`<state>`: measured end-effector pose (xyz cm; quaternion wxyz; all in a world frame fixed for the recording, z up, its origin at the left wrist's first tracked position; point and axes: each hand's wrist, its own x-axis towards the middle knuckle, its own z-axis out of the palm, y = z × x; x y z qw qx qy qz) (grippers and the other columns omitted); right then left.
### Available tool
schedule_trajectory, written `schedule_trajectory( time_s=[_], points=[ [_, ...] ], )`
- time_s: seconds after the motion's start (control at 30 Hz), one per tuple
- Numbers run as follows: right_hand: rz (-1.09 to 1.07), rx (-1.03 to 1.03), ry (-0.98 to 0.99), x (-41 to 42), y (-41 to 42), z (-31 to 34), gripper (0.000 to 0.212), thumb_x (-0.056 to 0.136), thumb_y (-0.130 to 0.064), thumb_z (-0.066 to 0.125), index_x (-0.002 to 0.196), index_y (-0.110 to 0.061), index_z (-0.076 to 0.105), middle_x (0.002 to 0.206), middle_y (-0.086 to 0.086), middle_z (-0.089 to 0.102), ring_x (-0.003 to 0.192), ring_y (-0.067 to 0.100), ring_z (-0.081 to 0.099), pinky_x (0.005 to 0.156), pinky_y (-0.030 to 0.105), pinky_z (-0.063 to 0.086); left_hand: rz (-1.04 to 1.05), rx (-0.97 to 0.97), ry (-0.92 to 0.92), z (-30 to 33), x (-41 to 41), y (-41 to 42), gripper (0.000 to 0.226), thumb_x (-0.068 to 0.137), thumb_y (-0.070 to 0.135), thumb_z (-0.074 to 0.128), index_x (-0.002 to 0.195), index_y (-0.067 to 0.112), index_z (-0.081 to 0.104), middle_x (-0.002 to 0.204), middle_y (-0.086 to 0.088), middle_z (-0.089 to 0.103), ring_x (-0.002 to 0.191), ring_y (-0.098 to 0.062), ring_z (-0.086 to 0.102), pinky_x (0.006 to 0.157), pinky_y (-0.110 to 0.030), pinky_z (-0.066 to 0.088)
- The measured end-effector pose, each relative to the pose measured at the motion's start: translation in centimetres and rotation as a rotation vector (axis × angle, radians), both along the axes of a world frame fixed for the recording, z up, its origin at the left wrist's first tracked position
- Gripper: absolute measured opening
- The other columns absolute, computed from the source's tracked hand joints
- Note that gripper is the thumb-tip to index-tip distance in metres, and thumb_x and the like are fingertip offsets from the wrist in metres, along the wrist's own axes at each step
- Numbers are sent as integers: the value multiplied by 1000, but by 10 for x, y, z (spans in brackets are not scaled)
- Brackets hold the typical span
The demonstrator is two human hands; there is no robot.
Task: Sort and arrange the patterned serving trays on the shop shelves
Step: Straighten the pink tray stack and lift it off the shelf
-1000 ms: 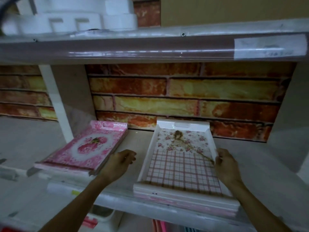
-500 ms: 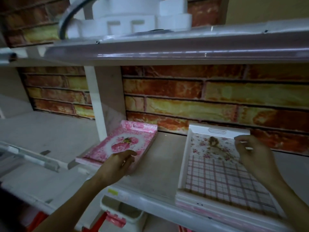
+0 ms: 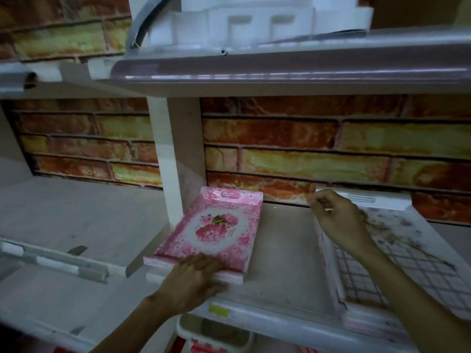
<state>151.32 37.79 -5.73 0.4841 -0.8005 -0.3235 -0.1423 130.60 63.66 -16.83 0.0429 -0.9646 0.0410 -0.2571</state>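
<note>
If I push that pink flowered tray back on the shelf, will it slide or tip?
The pink tray looks flat, rigid and glossy, so it should slide, not tip. It seems to top a stack, so it may slip off the ones below.

A pink floral tray stack point(image 3: 214, 230) lies flat on the shelf point(image 3: 280, 263) beside the white upright, its near end at the shelf's front edge. To its right, apart from it, a white tray point(image 3: 407, 250) with plaid and flower print lies flat.
</note>
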Motion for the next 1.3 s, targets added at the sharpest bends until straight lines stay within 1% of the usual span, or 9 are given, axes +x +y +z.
schedule_trajectory(
  time_s=[0.2,0.33,0.43,0.53,0.63,0.73,0.93,1.03,1.3],
  points=[
    [-7,-73,47,-14,47,-13,9,93,-18,60,93,-21,68,89,-5,68,81,9,61,65,4,39,-90,75,4,3,7,14,24,84,48,50,100,34,61,90,16,69,83,-8,65,67,-19,51],
    [-19,-166,126,-12,77,-29,8,92,-20,59,92,-21,67,96,-4,72,83,10,65,72,19,49,-127,115,-7,9,10,17,23,86,48,49,99,33,62,88,16,70,82,-8,64,67,-19,50],
    [-34,-216,220,-13,94,-34,13,92,-20,55,94,-17,68,99,-6,68,90,12,62,70,20,42,-139,112,-33,17,14,20,25,88,48,49,100,32,64,88,15,70,82,-9,64,65,-21,49],
    [-73,-274,315,-10,111,-43,17,88,-20,51,76,-19,63,88,-3,63,85,19,60,71,24,42,-154,103,-67,33,22,24,28,89,48,47,100,30,66,87,13,71,82,-11,65,62,-23,51],
    [-50,-155,497,3,127,-61,19,79,-29,52,66,-16,60,83,5,68,82,27,67,76,39,57,-161,102,-96,53,29,28,28,88,49,49,97,29,67,85,12,72,80,-12,66,61,-23,52],
    [2,93,806,5,140,-65,34,80,-36,62,81,-3,73,85,14,76,83,34,72,81,54,58,-169,91,-104,70,36,31,27,89,49,52,101,30,66,90,10,73,84,-13,68,66,-26,55],
    [439,439,1333,3,152,-68,50,87,-36,64,116,4,66,117,23,66,103,36,65,88,43,56,-193,98,-95,80,40,33,30,90,52,49,105,31,65,95,10,74,91,-13,68,73,-29,56],
    [540,509,1367,4,166,-65,44,96,-30,48,117,4,66,112,24,69,93,34,71,73,37,59,-205,86,-94,79,39,34,32,91,53,46,106,31,65,98,12,73,92,-11,68,73,-30,56],
    [138,299,1189,8,183,-62,16,91,5,49,96,6,64,78,18,69,67,28,67,55,31,53,-204,32,-81,78,37,32,31,89,53,50,107,33,64,95,14,73,90,-7,67,70,-25,55]
  ],
)
